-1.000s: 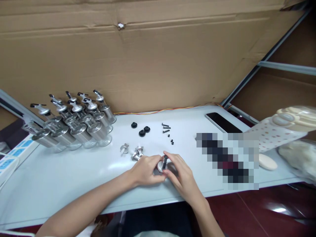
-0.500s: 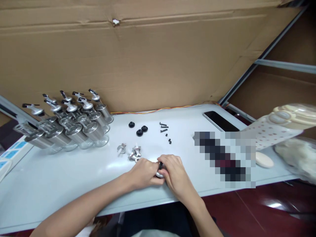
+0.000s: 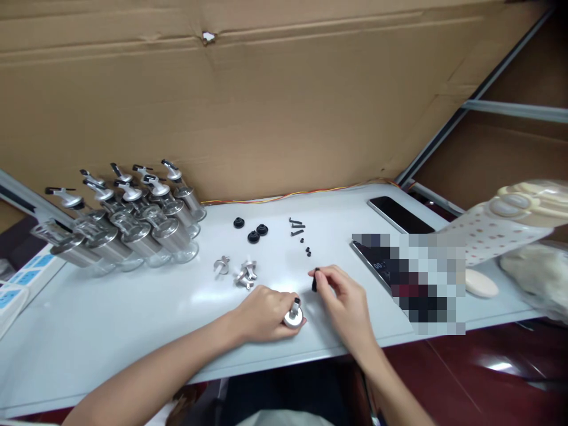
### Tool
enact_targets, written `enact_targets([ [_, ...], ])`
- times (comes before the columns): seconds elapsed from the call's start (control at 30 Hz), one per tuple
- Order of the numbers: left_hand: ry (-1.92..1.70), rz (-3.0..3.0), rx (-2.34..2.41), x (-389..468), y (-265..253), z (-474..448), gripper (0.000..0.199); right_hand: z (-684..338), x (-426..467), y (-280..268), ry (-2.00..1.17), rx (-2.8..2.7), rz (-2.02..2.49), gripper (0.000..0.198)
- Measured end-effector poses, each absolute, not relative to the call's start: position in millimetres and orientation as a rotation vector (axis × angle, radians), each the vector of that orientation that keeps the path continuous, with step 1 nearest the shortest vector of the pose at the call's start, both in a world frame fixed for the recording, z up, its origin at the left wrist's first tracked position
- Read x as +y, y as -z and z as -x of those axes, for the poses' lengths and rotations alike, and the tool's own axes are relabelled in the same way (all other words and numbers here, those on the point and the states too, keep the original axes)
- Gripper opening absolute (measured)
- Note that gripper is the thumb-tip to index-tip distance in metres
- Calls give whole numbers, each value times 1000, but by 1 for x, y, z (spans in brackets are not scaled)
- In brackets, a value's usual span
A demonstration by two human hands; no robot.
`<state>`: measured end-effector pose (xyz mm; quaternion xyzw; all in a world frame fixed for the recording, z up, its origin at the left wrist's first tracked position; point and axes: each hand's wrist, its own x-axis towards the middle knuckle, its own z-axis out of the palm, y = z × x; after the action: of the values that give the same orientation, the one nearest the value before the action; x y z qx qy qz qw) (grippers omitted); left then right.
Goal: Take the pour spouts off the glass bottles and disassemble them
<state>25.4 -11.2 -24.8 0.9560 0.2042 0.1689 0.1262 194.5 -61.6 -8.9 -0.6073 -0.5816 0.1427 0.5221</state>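
My left hand [image 3: 266, 312] is closed around a metal bottle pourer [image 3: 293, 318], whose round silver base and short black-tipped spout face up near the table's front edge. To its right, my right hand [image 3: 345, 300] pinches a small black lever [image 3: 315, 281] between thumb and fingers, apart from the pourer. Beyond the left hand lie several loose silver pourer tops [image 3: 247, 272]. Farther back are three round black stoppers [image 3: 253, 236], a few thin black levers [image 3: 297, 226] and three tiny black caps [image 3: 308, 251].
Several glass-and-steel bottles [image 3: 137, 235], some fitted with pourers, stand at the left beside a power strip [image 3: 27, 278]. One phone [image 3: 399, 214] lies back right; another, partly blurred [image 3: 373, 263], is nearer. A spotted white item [image 3: 479, 236] and cardboard wall [image 3: 284, 118] border the table.
My right hand has moved off the pourer to the right, with the black lever in its fingers. My left hand keeps its hold on the pourer, which shows more fully.
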Motion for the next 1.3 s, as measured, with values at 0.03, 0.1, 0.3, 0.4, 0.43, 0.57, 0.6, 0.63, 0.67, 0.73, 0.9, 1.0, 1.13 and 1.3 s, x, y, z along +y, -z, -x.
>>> enact_targets([
  [0.03, -509, -2783, 583, -11, 25, -25, 20, -201, -55, 0, -386, -1421, 1471, 20],
  [0.1, -542, -2783, 557, -11, 26, -25, 21, -216, -34, -21, -375, -1435, 1493, 17],
  [0.3, -556, -2801, 535, -11, 26, -26, 19, -245, 58, -44, -351, -1478, 1818, 18],
  [0.4, -564, -2808, 528, -11, 26, -25, 19, -248, 88, -23, -348, -1518, 1925, 14],
  [0.43, -574, -2807, 524, -11, 26, -25, 19, -249, 93, -14, -339, -1518, 1964, 13],
  [0.57, -604, -2803, 518, -11, 26, -25, 20, -255, 101, 14, -284, -1530, 2098, 20],
  [0.6, -603, -2803, 520, -11, 26, -25, 20, -257, 101, 18, -278, -1555, 2108, 22],
  [0.63, -601, -2802, 524, -11, 26, -25, 21, -259, 101, 21, -274, -1589, 2108, 24],
  [0.67, -598, -2801, 527, -11, 26, -25, 21, -261, 100, 23, -272, -1628, 2099, 26],
  [0.73, -605, -2798, 528, -10, 26, -25, 20, -265, 99, 25, -265, -1704, 2067, 30],
  [0.9, -666, -2779, 518, -10, 26, -25, 15, -272, 95, 28, -261, -1847, 1968, 38],
  [1.0, -781, -2745, 509, -9, 27, -24, 16, -273, 94, 31, -264, -1917, 1899, 39],
  [1.13, -933, -2661, 520, -6, 28, -22, 28, -273, 92, 34, -274, -1993, 1812, 35],
  [1.3, -927, -2596, 490, -4, 28, -22, 32, -273, 88, 33, -298, -2070, 1712, 35],
])
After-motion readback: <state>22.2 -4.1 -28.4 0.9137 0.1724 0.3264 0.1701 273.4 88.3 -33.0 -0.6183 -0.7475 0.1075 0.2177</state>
